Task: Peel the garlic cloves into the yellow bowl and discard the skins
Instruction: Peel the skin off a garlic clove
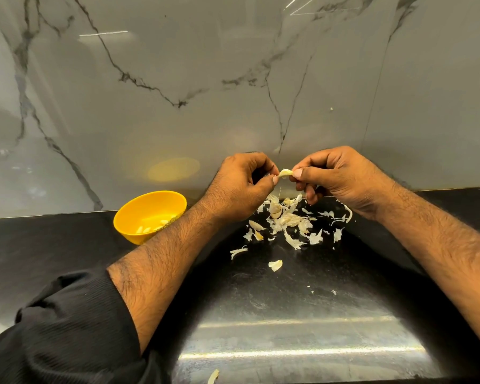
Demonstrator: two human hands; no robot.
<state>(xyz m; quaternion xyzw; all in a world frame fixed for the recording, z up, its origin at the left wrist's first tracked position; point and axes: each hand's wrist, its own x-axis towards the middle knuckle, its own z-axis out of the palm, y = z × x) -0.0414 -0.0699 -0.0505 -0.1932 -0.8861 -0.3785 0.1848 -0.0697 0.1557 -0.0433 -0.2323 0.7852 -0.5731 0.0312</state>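
My left hand [241, 187] and my right hand [336, 178] meet above the black counter and pinch one pale garlic cloves piece [285, 173] between their thumbs and fingertips. Directly below them lies a heap of white garlic skins [288, 221] mixed with a few unpeeled cloves. The yellow bowl [130, 214] stands to the left by the wall, partly behind my left forearm, with several peeled cloves [150, 228] in its bottom.
The black counter [275, 295] runs to a marble wall [178, 79] right behind the bowl and skins. Loose skin scraps lie nearer me, one [275, 265] mid-counter and one [213, 376] at the front edge. A black sleeve covers my left upper arm.
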